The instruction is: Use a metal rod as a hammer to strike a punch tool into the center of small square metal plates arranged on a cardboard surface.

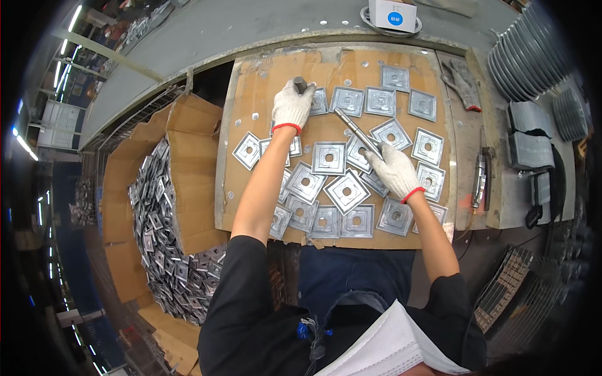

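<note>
My left hand (292, 108), in a white knit glove with a red cuff, is closed round a dark grey cylinder (300, 83) whose round end points up. It is over the far left part of the cardboard-covered table (251, 94), beside a square metal plate (318, 101). In my gloved right hand (395, 172) is a slim metal rod (356, 128), slanting up and left above the plates. Below and between my hands lie several square plates with a central hole, such as this holed plate (329, 158). Farther back, several plates such as this one (380, 101) show no clear hole.
Left of the table a big cardboard box (188, 138) holds a heap of metal plates (153, 232). On the right lie a grey glove (462, 84) and an air gun (480, 178). Stacked round metal discs (523, 56) stand at far right, and a white box (393, 15) at the back.
</note>
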`<state>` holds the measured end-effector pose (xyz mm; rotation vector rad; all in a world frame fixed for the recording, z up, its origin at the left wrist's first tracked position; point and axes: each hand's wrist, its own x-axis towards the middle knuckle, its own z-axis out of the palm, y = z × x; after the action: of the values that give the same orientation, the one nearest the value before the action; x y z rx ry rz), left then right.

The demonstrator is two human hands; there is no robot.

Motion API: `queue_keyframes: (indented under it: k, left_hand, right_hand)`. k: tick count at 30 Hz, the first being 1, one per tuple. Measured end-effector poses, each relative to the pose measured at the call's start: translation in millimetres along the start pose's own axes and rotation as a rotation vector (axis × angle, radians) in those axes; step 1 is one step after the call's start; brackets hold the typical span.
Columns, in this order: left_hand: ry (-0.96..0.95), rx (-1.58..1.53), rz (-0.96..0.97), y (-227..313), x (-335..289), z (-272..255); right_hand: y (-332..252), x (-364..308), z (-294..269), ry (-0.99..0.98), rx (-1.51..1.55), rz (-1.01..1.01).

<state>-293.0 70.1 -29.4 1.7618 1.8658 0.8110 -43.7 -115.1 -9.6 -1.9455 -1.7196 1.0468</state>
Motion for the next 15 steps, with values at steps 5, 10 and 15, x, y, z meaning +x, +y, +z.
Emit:
queue_keyframes:
  k: [5, 10, 15]
  left_hand:
    - [0.011, 0.044, 0.017, 11.7, -3.7, -3.8]
    - [-0.064, 0.012, 0.048, 7.4, -4.7, -11.8]
    - [-0.082, -0.042, -0.033, 6.1, -8.7, -13.5]
  right_hand:
    - [-0.4, 4.2, 2.2, -0.040, -0.002, 0.003]
    - [-2.0, 6.5, 7.2, 0.034, 0.031, -0.079]
    - [-34.9, 17.7, -8.0, 0.014, 0.022, -0.092]
